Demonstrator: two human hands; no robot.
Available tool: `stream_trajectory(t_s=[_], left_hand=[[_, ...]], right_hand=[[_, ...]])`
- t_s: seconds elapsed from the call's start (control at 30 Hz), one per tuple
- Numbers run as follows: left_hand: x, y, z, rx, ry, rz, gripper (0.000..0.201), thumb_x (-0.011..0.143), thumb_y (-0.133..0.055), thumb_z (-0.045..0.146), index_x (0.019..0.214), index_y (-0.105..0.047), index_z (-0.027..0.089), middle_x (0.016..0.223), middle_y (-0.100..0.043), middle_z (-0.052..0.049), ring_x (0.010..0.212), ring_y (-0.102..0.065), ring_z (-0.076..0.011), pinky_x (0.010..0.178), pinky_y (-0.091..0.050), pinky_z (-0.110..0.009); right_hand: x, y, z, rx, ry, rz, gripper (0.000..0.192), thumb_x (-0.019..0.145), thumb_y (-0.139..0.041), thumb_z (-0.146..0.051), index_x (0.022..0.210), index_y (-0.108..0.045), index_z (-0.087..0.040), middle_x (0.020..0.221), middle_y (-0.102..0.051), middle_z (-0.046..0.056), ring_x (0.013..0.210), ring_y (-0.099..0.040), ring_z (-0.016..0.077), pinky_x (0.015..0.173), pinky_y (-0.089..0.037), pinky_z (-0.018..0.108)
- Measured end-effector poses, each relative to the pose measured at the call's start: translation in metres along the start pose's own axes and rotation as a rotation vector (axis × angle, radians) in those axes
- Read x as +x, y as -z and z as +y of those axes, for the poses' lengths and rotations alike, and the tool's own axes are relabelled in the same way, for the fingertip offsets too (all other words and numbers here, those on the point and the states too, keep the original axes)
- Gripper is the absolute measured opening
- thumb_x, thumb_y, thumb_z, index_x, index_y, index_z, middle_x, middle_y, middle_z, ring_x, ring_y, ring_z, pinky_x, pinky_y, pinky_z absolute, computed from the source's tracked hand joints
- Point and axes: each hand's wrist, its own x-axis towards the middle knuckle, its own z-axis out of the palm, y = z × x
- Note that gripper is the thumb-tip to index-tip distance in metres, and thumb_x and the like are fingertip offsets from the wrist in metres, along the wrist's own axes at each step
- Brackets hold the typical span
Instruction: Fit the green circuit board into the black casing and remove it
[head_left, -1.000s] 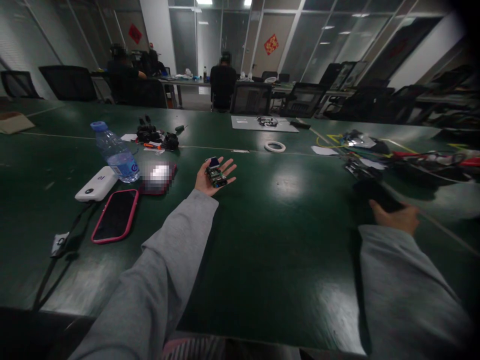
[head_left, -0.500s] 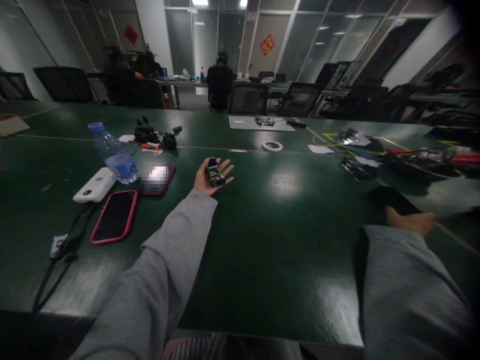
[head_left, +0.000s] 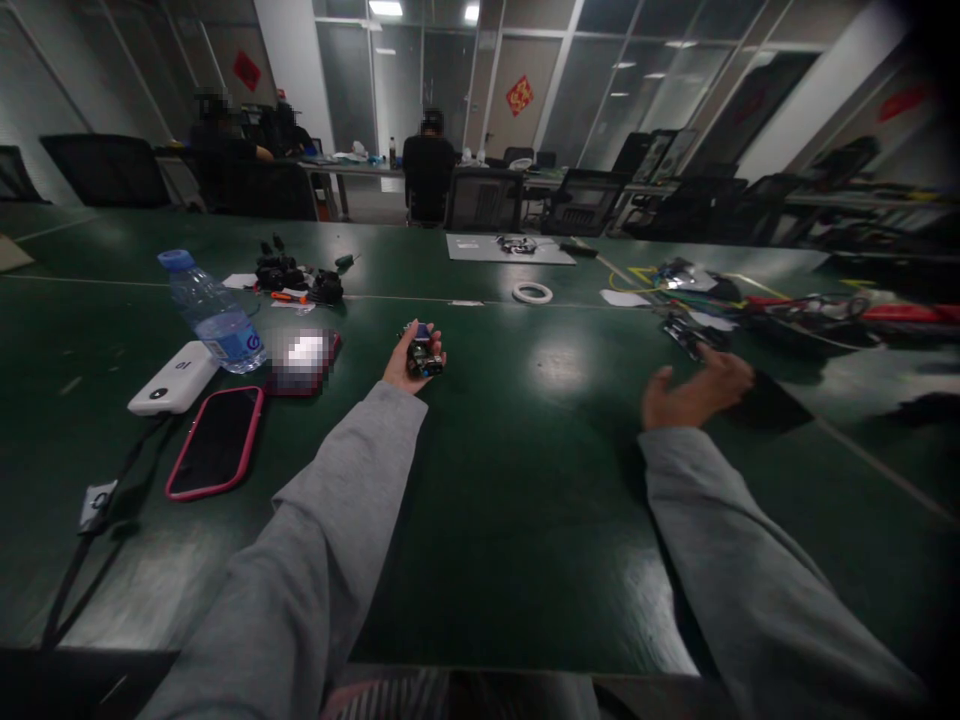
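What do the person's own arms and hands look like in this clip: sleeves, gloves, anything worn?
Both arms wear loose, plain light-grey long sleeves that look like soft sweatshirt fabric, ending at the wrists. The left hand and right hand are bare: no gloves. No watch, ring, logo or marking can be made out in the dim picture.

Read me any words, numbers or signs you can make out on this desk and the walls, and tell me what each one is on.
"10": on the white power bank, seen at an angle, so not certain.
Blue label on the water bottle: print too small to read.
Red diamond signs on the far walls: gold character, too blurred to read.
Circuit module in the left hand: no legible print.
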Motion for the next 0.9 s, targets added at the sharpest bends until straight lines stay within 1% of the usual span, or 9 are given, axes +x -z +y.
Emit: stream_trajectory(t_s=[0.13, 0.2, 0.27, 0.33, 0.43, 0.53, 0.67, 0.8, 0.9], left_hand=[[0.001, 0.000, -0.001, -0.007, 0.006, -0.001, 0.039, 0.084, -0.066, 0.043, 0.113, -0.063, 0.018, 0.082, -0.070, -0.002, 0.056, -0.062, -0.0087, 0.061, -0.051, -0.025], [0.003, 0.001, -0.001, -0.012, 0.013, -0.007, 0.036, 0.086, -0.064, 0.044, 0.109, -0.063, 0.017, 0.080, -0.069, -0.002, 0.056, -0.062, -0.0084, 0.056, -0.050, -0.022], [0.005, 0.002, -0.001, -0.008, 0.028, -0.006, 0.035, 0.088, -0.060, 0.046, 0.106, -0.063, 0.016, 0.078, -0.068, -0.003, 0.058, -0.063, -0.0090, 0.054, -0.050, -0.020], [0.006, 0.002, 0.001, -0.005, 0.032, 0.001, 0.038, 0.090, -0.055, 0.049, 0.105, -0.064, 0.016, 0.078, -0.069, -0.005, 0.064, -0.067, -0.0117, 0.059, -0.053, -0.022], [0.003, 0.002, 0.002, -0.002, 0.037, 0.007, 0.047, 0.089, -0.052, 0.056, 0.106, -0.065, 0.014, 0.086, -0.072, -0.010, 0.080, -0.071, -0.0191, 0.076, -0.057, -0.031], [-0.001, 0.000, 0.003, 0.012, 0.017, -0.010, 0.053, 0.088, -0.050, 0.060, 0.108, -0.066, 0.013, 0.087, -0.073, -0.011, 0.087, -0.071, -0.0232, 0.087, -0.055, -0.038], [-0.004, -0.001, 0.003, 0.036, 0.002, -0.085, 0.048, 0.092, -0.046, 0.055, 0.108, -0.066, 0.014, 0.080, -0.072, -0.008, 0.084, -0.071, -0.0222, 0.090, -0.053, -0.039], [-0.004, 0.001, 0.003, 0.066, -0.002, -0.166, 0.052, 0.091, -0.044, 0.058, 0.110, -0.065, 0.015, 0.087, -0.071, -0.010, 0.086, -0.070, -0.0236, 0.090, -0.052, -0.041], [-0.006, 0.001, 0.004, 0.100, 0.037, -0.189, 0.052, 0.089, -0.045, 0.060, 0.115, -0.063, 0.018, 0.093, -0.071, -0.010, 0.087, -0.069, -0.0238, 0.086, -0.052, -0.040]], right_hand=[[-0.072, 0.016, -0.138, 0.400, 0.498, -0.296, 0.043, 0.090, -0.043, -0.033, 0.130, -0.052, -0.020, 0.132, -0.047, 0.015, 0.128, -0.041, 0.0288, 0.107, -0.031, 0.054], [-0.104, 0.024, -0.195, 0.586, 0.738, -0.487, 0.041, 0.092, -0.041, -0.027, 0.131, -0.053, -0.025, 0.135, -0.049, 0.009, 0.130, -0.042, 0.0258, 0.110, -0.033, 0.049], [-0.125, 0.025, -0.237, 0.699, 0.875, -0.647, 0.042, 0.094, -0.038, -0.024, 0.134, -0.052, -0.026, 0.141, -0.046, 0.005, 0.135, -0.038, 0.0238, 0.113, -0.032, 0.047], [-0.133, 0.018, -0.263, 0.746, 0.898, -0.732, 0.043, 0.096, -0.038, -0.025, 0.137, -0.050, -0.025, 0.146, -0.042, 0.004, 0.138, -0.035, 0.0235, 0.116, -0.030, 0.047], [-0.131, -0.002, -0.274, 0.756, 0.823, -0.754, 0.044, 0.094, -0.045, -0.028, 0.137, -0.050, -0.022, 0.149, -0.038, 0.004, 0.138, -0.035, 0.0258, 0.116, -0.032, 0.049], [-0.124, -0.019, -0.268, 0.776, 0.682, -0.722, 0.049, 0.090, -0.052, -0.030, 0.139, -0.048, -0.022, 0.150, -0.036, 0.005, 0.136, -0.037, 0.0271, 0.114, -0.035, 0.051], [-0.121, -0.028, -0.259, 0.843, 0.524, -0.670, 0.057, 0.085, -0.058, -0.031, 0.139, -0.044, -0.020, 0.145, -0.041, 0.009, 0.134, -0.040, 0.0266, 0.114, -0.035, 0.050], [-0.122, -0.031, -0.258, 0.906, 0.418, -0.663, 0.057, 0.080, -0.059, -0.025, 0.134, -0.045, -0.017, 0.136, -0.047, 0.012, 0.129, -0.044, 0.0249, 0.114, -0.036, 0.046], [-0.123, -0.036, -0.258, 0.937, 0.280, -0.634, 0.057, 0.078, -0.057, -0.025, 0.133, -0.043, -0.015, 0.131, -0.049, 0.014, 0.125, -0.048, 0.0243, 0.111, -0.039, 0.044]])
